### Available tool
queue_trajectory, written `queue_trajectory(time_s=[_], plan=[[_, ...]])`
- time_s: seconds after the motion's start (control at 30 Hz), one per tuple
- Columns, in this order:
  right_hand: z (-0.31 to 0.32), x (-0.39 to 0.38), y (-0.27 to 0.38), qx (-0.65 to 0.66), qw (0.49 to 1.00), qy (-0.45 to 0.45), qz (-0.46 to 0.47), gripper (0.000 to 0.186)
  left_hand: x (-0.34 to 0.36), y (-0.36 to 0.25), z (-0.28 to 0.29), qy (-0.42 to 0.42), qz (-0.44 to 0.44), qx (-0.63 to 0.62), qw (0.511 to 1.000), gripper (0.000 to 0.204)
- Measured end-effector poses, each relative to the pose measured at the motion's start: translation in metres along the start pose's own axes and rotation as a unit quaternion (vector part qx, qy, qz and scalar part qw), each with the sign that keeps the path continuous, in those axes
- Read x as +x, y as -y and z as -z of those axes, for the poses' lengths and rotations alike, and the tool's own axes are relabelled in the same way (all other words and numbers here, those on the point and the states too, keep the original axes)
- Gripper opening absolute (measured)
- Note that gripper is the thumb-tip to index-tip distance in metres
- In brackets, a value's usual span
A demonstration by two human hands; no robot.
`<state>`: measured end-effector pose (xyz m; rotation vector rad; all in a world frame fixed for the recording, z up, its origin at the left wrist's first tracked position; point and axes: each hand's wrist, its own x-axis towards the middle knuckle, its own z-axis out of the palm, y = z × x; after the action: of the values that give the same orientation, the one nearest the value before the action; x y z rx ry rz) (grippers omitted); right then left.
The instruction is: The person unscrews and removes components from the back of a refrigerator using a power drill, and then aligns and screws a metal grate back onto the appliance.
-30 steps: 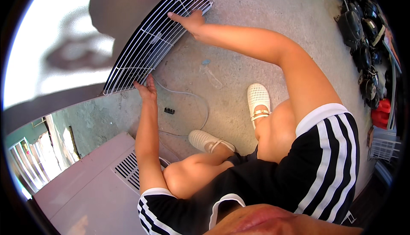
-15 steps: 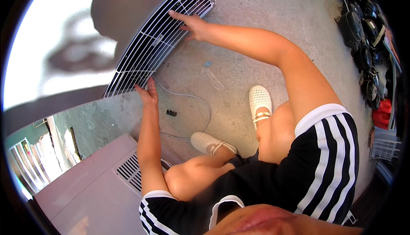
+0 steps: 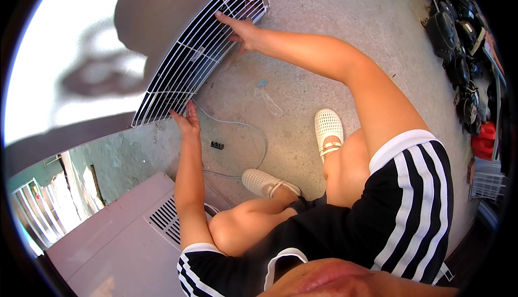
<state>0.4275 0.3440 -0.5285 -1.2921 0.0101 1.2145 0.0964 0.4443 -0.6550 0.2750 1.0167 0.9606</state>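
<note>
A white wire grille (image 3: 186, 59) curves along the side of a large pale metal casing (image 3: 156, 13), which looks like an air conditioner's outdoor unit. My left hand (image 3: 187, 121) grips the grille's near corner, thumb on one side and fingers on the other. Farther along, my right hand (image 3: 243, 31) holds the grille's edge; its thumb lies over the wires and its other fingers are partly hidden at the edge. Behind the wires it is dark, with a small pale label (image 3: 198, 54) visible.
A grey cable (image 3: 264, 137) loops across the concrete floor (image 3: 302, 65), near a small black part (image 3: 217, 145) and a scrap of clear plastic (image 3: 271, 102). Another pale casing with vent slots (image 3: 164, 218) stands at the lower left. Black compressors (image 3: 442, 32) and a red container (image 3: 484, 141) line the right.
Both hands keep their places on the grille. The view has shifted very slightly; nothing else has visibly moved.
</note>
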Motion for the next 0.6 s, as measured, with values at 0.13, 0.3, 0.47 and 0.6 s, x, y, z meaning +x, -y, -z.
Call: queue_trajectory(time_s=[0.13, 0.3, 0.47, 0.6], plan=[[0.001, 0.006, 0.000, 0.004, 1.000, -0.001, -0.004, 0.133, -0.002, -0.002, 0.000, 0.005, 0.002, -0.008, 1.000, 0.087], [-0.002, 0.007, -0.002, 0.012, 1.000, -0.012, -0.004, 0.133, 0.004, -0.003, -0.001, 0.017, 0.000, -0.015, 1.000, 0.089], [-0.006, 0.002, -0.004, 0.022, 0.999, -0.030, -0.013, 0.134, 0.003, -0.004, 0.003, 0.024, 0.007, -0.002, 1.000, 0.086], [0.005, -0.001, 0.000, 0.017, 0.999, -0.036, 0.000, 0.134, 0.002, 0.005, -0.002, 0.024, 0.016, -0.007, 1.000, 0.083]])
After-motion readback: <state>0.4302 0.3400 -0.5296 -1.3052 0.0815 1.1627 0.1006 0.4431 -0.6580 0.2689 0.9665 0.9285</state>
